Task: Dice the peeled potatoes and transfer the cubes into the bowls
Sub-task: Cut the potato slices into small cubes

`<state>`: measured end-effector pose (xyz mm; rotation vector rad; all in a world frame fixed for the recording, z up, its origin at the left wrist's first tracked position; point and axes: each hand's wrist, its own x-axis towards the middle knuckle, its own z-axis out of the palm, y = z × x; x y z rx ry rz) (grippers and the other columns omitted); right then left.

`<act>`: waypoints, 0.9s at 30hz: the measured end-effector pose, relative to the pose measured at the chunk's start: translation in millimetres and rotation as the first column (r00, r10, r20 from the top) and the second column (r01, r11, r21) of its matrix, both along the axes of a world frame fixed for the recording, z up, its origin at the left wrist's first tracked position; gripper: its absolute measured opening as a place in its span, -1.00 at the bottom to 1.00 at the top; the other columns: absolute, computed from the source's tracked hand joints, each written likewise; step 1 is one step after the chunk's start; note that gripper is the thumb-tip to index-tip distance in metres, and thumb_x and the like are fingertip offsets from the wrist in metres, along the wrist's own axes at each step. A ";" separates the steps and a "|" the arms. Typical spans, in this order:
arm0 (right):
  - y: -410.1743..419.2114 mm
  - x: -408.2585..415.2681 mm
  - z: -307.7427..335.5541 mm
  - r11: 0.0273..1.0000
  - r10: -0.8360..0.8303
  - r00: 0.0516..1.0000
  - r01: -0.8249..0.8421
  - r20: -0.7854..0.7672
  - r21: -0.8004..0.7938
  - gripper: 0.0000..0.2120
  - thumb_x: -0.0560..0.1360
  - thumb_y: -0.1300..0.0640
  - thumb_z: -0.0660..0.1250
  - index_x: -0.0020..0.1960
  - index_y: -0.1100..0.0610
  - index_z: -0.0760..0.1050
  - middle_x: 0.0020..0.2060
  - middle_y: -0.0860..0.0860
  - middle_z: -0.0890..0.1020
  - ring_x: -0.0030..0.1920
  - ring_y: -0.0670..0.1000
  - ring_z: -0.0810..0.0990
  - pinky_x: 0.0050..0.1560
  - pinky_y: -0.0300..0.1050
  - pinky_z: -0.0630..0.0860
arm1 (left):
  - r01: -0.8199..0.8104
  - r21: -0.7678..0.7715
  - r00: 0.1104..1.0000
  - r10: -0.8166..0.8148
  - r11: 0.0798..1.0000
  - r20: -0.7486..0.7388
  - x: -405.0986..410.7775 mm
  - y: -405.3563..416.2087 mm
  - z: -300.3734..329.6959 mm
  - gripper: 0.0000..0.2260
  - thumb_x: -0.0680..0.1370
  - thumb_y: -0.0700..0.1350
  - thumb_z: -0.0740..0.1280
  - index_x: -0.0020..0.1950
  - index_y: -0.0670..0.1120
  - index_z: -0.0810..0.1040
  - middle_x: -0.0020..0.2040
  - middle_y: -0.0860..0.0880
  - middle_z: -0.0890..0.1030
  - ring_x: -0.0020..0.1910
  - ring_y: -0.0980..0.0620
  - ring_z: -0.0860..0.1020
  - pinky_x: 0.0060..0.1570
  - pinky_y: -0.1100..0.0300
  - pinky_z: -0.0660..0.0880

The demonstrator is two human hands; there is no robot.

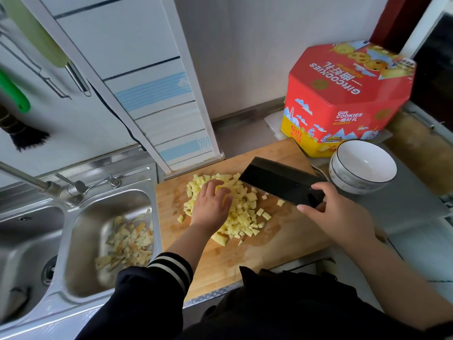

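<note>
A pile of yellow potato cubes is lying on the middle of a wooden cutting board, with a few loose cubes scattered around its edge. The left hand is resting palm down on the pile's nine o'clock side, its fingers slightly spread and gently curved over the cubes, pressing on them rather than gripping. The right hand is wrapping around the handle end of a dark cleaver, thumb pointing toward nine o'clock along the lower edge and the other fingers curling over the top. The broad blade is standing on its edge on the board at the pile's two o'clock side, touching the outermost cubes.

Two white bowls are sitting stacked one inside the other at three o'clock from the blade, just off the board's corner; no cubes are showing in the upper one. Behind them, toward twelve o'clock, a red and yellow cookie tin is standing on the counter against the wall.

At nine o'clock from the board a steel sink is holding a heap of potato peelings in its nearer basin, and a tap is reaching over it. A brush is hanging on the tiled wall at ten o'clock. A dark sleeve with striped cuff is covering the left forearm.
</note>
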<state>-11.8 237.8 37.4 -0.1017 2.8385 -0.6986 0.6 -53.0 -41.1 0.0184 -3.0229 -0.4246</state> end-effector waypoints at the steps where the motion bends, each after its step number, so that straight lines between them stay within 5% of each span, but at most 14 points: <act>1: -0.9 1.7 -2.5 0.998 -0.041 0.999 0.042 0.009 -0.052 -0.46 0.48 -0.22 0.34 0.36 -0.03 0.30 0.05 -0.03 0.60 0.08 0.08 0.59 -0.05 -0.05 0.52 | 0.000 -0.013 1.000 0.000 1.000 0.005 -0.3 1.1 1.2 -0.61 0.62 0.10 0.07 0.18 -0.09 0.58 0.29 -0.11 0.49 0.34 -0.15 0.39 0.32 -0.06 0.37; 8: 7.6 0.6 -11.8 0.899 -0.257 0.964 0.264 0.067 -0.351 -0.51 0.45 -0.22 0.37 0.28 -0.09 0.34 -0.13 -0.17 0.50 -0.08 -0.01 0.54 -0.08 -0.03 0.49 | -0.019 -0.154 0.993 0.001 0.988 -0.114 -29.7 25.7 18.3 -0.85 0.55 -0.02 0.38 -0.09 -0.09 0.64 -0.18 -0.04 0.66 -0.14 -0.17 0.55 -0.09 0.00 0.42; 12: 23.0 -5.0 -7.3 0.879 -0.299 0.949 0.314 0.097 -0.359 -0.50 0.45 -0.21 0.39 0.29 -0.07 0.34 -0.12 -0.12 0.48 -0.06 -0.01 0.50 -0.03 -0.03 0.48 | 0.105 -0.085 0.994 -0.103 0.991 0.032 -52.5 65.5 25.7 -0.70 0.62 -0.13 0.23 0.35 -0.03 0.51 0.23 -0.04 0.57 0.22 -0.13 0.45 0.17 0.00 0.32; 15: 37.3 -6.5 -7.9 0.879 -0.319 0.943 0.333 0.098 -0.342 -0.48 0.43 -0.26 0.37 0.29 -0.10 0.32 -0.10 -0.11 0.50 -0.03 0.00 0.52 -0.01 0.02 0.52 | 0.196 -0.004 0.958 -0.190 0.981 0.216 -74.1 102.8 26.3 -0.56 0.64 0.01 0.20 0.51 -0.01 0.29 0.44 -0.03 0.39 0.43 -0.08 0.29 0.36 0.00 0.29; 20: 50.8 -7.0 0.0 0.841 -0.335 0.925 0.378 0.178 -0.387 -0.49 0.47 -0.18 0.38 0.31 -0.08 0.28 -0.02 -0.09 0.48 0.02 -0.02 0.50 0.04 -0.05 0.44 | 0.320 -0.035 0.870 -0.279 0.947 0.406 -105.1 146.2 14.3 -0.37 0.56 0.13 0.34 0.54 -0.05 0.22 0.49 -0.07 0.28 0.43 -0.13 0.30 0.33 -0.08 0.38; 27: 57.5 -4.1 0.3 0.803 -0.388 0.905 0.426 0.176 -0.416 -0.59 0.45 -0.19 0.39 0.20 -0.15 0.32 -0.12 -0.09 0.53 -0.11 -0.08 0.54 -0.04 -0.04 0.51 | 0.222 -0.079 0.844 -0.151 0.972 0.514 -120.1 172.6 -1.2 -0.23 0.48 0.22 0.39 0.56 -0.04 0.14 0.46 -0.15 0.21 0.43 -0.21 0.22 0.27 -0.18 0.40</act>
